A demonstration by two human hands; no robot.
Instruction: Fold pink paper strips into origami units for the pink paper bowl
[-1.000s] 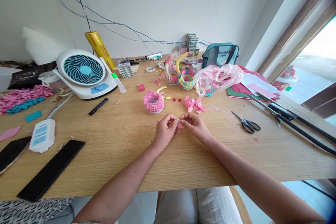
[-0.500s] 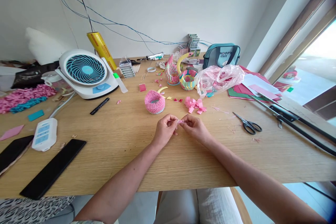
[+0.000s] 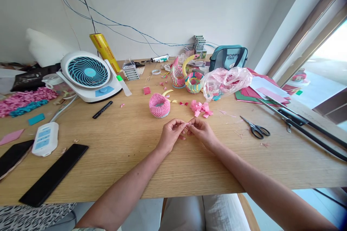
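Note:
My left hand (image 3: 171, 132) and my right hand (image 3: 201, 130) meet at the middle of the wooden table, each with thumb and fingers pinched. Between the fingertips they hold a small piece of pink paper (image 3: 187, 124), mostly covered by the fingers. Just beyond my left hand stands a round pink basket of folded paper (image 3: 159, 105). A loose heap of pink paper strips (image 3: 200, 108) lies beyond my right hand. Small red and yellow folded bits (image 3: 183, 103) rest between the basket and the heap.
Scissors (image 3: 257, 129) lie to the right, beside a long black-handled metal tool (image 3: 295, 117). Paper swans (image 3: 193, 81) and a plastic bag (image 3: 226, 81) stand at the back. A white fan (image 3: 89, 74), a marker (image 3: 102, 109) and a power strip (image 3: 45, 139) are on the left.
My fingertips have drawn slightly closer together over the pink paper, and less of it shows. The things on the table have stayed in place.

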